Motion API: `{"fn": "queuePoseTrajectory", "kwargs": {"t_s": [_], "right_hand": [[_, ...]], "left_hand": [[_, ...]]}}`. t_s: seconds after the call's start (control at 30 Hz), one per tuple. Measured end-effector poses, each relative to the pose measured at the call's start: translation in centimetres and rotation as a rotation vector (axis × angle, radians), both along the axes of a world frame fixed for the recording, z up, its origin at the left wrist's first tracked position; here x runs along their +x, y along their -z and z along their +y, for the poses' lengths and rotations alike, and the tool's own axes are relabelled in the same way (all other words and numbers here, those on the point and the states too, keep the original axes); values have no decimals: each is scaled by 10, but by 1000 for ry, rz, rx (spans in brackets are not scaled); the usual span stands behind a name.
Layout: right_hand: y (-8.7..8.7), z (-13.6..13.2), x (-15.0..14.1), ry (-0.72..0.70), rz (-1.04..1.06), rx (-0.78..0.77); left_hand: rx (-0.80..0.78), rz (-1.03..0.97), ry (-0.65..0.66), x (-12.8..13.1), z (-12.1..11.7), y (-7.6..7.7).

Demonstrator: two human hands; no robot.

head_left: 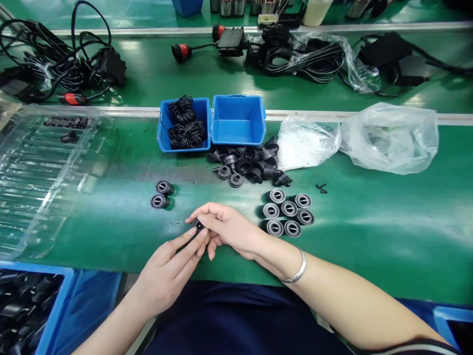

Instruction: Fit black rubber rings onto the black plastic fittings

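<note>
A small black round part (200, 225) sits between the fingertips of both hands, partly covered by them. My left hand (168, 271) pinches it from the near side, fingers stretched along it. From the far side my right hand (231, 229), a silver bangle on its wrist, closes thumb and fingers on the same part. Two black cylindrical parts with slotted tops (162, 195) stand to the left beyond the hands. To the right is a cluster of several similar cylindrical parts (288, 208). Tiny black bits (322, 188) lie farther right.
Beyond the hands are a pile of black fittings (254, 162), a blue bin with coiled black wires (160, 138), a second blue bin (238, 133) and plastic bags (391, 143). A clear tray (48, 197) lies left. Cables (314, 59) rest on the back shelf.
</note>
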State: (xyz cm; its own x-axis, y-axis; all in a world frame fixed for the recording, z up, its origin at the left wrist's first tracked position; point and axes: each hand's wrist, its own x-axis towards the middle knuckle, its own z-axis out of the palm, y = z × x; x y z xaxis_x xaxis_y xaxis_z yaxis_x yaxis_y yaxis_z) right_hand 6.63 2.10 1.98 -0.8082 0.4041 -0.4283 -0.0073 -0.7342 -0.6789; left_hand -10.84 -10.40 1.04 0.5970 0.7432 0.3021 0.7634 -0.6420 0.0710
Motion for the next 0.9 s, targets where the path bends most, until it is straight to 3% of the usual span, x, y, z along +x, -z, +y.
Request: {"fn": "queuePoseTrajectory", "kwargs": {"t_s": [0.1, 0.27, 0.43, 0.57, 0.67, 0.77, 0.9], "right_hand": [[4, -4, -2, 43, 17, 19], [9, -16, -3, 285, 29, 158], [12, -24, -2, 290, -89, 349], [15, -28, -3, 290, -111, 518], [13, -30, 0, 282, -122, 821], [5, -30, 14, 266, -148, 1239], [-13, -30, 48, 284, -398, 1774]], "left_hand": [[10, 28, 18, -2, 0, 0], [25, 22, -31, -11, 17, -7], [1, 116, -187, -17, 39, -13], [14, 142, -309, -15, 42, -14], [29, 48, -350, -10, 36, -17], [11, -167, -390, -6, 26, -23], [-240, -467, -453, -5, 11, -23]]}}
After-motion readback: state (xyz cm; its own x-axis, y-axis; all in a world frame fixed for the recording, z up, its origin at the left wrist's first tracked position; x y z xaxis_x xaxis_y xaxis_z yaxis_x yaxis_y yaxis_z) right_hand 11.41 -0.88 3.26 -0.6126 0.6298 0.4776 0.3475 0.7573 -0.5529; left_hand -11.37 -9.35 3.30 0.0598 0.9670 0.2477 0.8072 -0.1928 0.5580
